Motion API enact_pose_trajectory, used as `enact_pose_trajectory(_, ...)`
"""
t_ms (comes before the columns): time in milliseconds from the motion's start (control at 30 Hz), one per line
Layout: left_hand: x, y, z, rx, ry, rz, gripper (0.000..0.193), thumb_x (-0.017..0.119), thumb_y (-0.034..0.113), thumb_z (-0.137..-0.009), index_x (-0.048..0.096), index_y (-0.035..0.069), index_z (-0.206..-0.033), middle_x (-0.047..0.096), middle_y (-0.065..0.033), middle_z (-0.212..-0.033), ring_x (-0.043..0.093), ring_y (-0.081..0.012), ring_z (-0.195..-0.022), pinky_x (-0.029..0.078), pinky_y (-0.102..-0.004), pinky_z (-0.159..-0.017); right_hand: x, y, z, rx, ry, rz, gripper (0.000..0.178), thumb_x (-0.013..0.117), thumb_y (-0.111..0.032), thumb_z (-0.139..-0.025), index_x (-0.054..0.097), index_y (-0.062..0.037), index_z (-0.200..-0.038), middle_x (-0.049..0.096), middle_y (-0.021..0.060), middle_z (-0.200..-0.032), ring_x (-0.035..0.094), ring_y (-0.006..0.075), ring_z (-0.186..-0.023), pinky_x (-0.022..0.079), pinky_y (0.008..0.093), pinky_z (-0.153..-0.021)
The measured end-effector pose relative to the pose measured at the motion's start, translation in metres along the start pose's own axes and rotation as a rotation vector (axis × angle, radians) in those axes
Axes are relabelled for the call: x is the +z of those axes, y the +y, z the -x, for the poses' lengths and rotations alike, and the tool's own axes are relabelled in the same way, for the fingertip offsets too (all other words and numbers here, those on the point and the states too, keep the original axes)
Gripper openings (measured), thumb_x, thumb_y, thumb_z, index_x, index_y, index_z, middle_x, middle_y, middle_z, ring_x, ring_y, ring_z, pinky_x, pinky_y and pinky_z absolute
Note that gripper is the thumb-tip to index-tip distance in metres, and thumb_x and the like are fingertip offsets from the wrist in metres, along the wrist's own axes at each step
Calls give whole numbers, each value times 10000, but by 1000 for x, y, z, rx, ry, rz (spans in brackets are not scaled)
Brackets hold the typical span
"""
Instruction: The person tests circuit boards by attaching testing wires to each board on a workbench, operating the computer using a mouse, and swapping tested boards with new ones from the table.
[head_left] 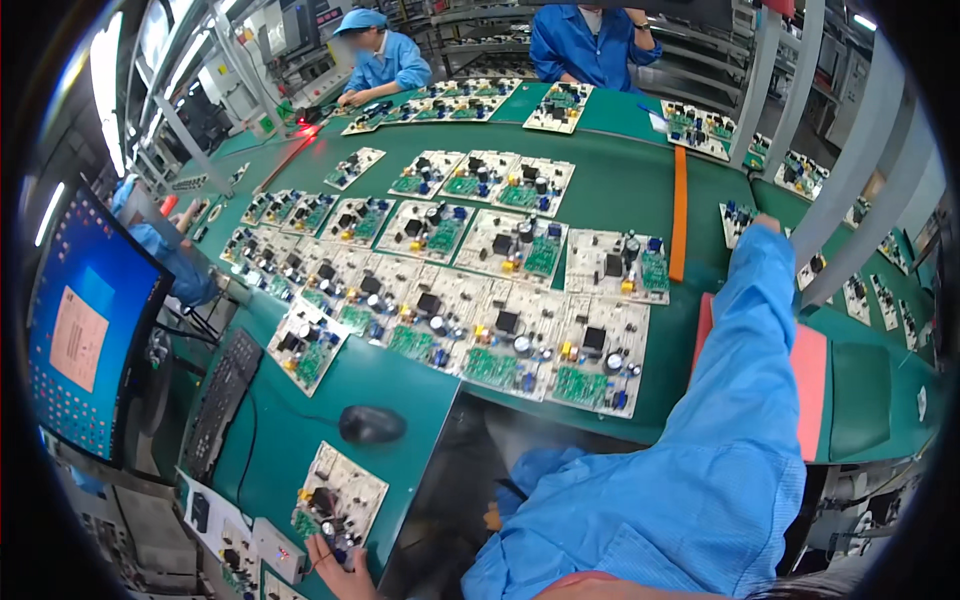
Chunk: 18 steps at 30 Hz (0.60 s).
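My left hand [341, 574] is at the lower left, its fingers and thumb around the near edge of a cream circuit board [352, 490]. That board carries black, green and white parts and sits at the green bench's near corner. My right arm stretches far out to the right in a blue sleeve. At its end, my right hand [768, 223] is at the edge of another circuit board [738, 224], beyond the orange strip. Its fingers are mostly hidden, so its grip does not show. Rows of similar circuit boards [505, 320] lie across the middle of the bench.
A monitor [85, 330], a keyboard [222, 395] and a black mouse [371, 424] are on the left. An orange strip [680, 215] crosses the bench. Grey metal posts [870, 170] rise at right, near a pink mat [808, 390]. Co-workers in blue [590, 45] are across the bench.
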<state>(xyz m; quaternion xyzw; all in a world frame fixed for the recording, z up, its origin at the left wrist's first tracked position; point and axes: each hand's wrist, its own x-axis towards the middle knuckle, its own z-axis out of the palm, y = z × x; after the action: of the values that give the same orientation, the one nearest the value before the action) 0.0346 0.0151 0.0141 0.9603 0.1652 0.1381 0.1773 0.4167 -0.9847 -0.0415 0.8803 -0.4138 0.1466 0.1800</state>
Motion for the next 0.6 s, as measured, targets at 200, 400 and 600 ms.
enact_pose_trajectory(200,0,-6,15,-95,110,-219,631,637,186,-863,392,12,-1418,365,-234,-1459,367,-408,-1298,327,-470,-1045,-104,-178,24,-80,-294,-386,435,599,-240,-875,542,-66,-1269,584,221,-1225,533,370,-1196,459,456,-990)
enact_pose_trajectory(400,17,-22,-20,-236,54,-262,600,504,158,-937,281,-40,-1457,254,-218,-1532,228,-393,-1415,208,-435,-1153,-214,-375,88,-1127,-224,-378,788,682,0,-724,375,-205,-1420,406,118,-1432,428,330,-1301,406,423,-1057)
enact_pose_trajectory(600,21,-41,-35,-261,140,-228,583,519,122,-921,318,7,-1456,277,-219,-1519,294,-393,-1381,246,-432,-1135,-229,-462,146,-1436,-211,-30,1090,772,1,-701,140,-344,-1519,117,-24,-1603,154,272,-1467,212,611,-1144)
